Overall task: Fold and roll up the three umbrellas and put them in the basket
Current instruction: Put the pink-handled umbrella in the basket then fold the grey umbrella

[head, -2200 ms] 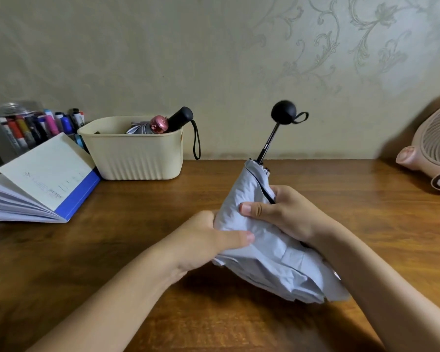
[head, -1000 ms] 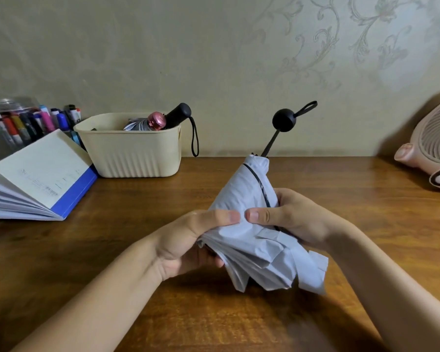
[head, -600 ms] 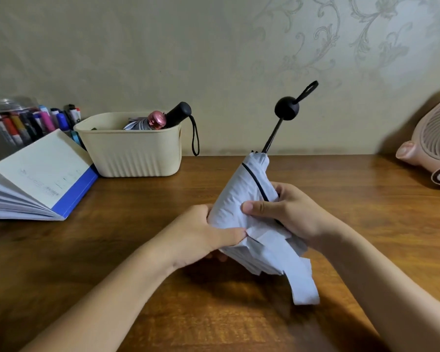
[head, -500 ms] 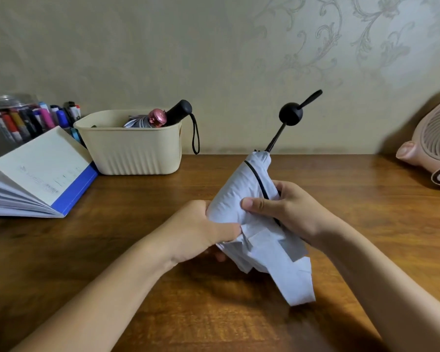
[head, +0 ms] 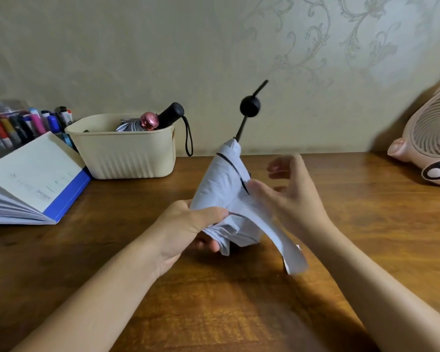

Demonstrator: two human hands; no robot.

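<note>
With basket (head: 127, 158), notebook (head: 36, 171) and fan (head: 432, 133) behind, the left fingers (head: 208, 245) grip the pale umbrella (head: 221, 184), right fingers (head: 297, 168) spread.

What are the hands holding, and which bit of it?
The left hand grips the pale umbrella round the lower part of its folded cloth. The right hand is open, gripping nothing.

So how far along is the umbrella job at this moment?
Done: a pink-capped umbrella and a black-handled umbrella lie in the cream basket. In hand: the left hand grips the third, pale umbrella by its bunched canopy; the right hand is open beside it, the strap hanging loose. Left: roll it tight, fasten the strap, put it in the basket.
</note>
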